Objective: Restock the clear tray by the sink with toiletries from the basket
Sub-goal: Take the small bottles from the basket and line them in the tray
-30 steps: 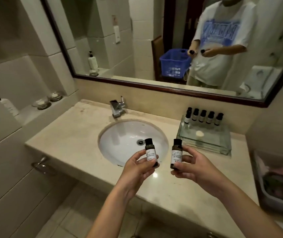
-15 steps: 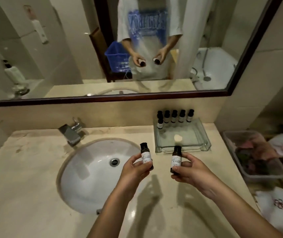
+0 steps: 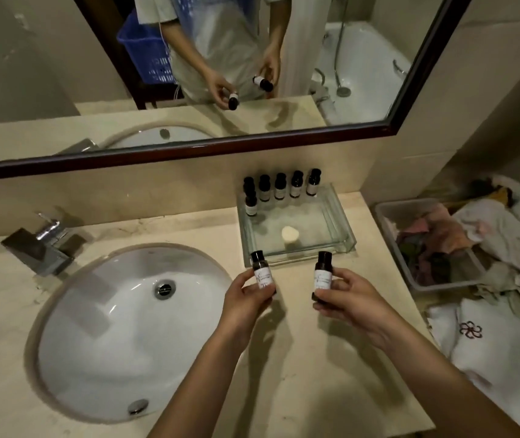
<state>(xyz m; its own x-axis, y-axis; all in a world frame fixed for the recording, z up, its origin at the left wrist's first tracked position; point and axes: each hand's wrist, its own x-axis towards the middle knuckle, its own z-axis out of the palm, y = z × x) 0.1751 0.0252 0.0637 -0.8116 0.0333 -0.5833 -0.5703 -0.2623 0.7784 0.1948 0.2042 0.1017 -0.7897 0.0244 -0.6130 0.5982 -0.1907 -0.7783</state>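
My left hand [image 3: 246, 303] grips a small dark bottle with a white label [image 3: 261, 271], held upright. My right hand [image 3: 352, 300] grips a second bottle of the same kind [image 3: 322, 275]. Both bottles hover just in front of the clear glass tray [image 3: 344, 227] on the counter to the right of the sink. Along the tray's back stand several matching dark bottles [image 3: 280, 186], and a small white soap [image 3: 290, 233] lies in its middle. The blue basket [image 3: 146, 53] shows only in the mirror, behind me.
The round white sink [image 3: 110, 327] with a chrome tap [image 3: 44, 245] lies left of my hands. Right of the counter stands a grey bin of crumpled cloths [image 3: 388, 216], with white towels [image 3: 505, 343] in front of it. A dark-framed mirror [image 3: 189, 153] spans the wall.
The view has swung down and to the right, bringing the tray closer. Both hands, each still holding its bottle, now sit nearer the tray's front edge.
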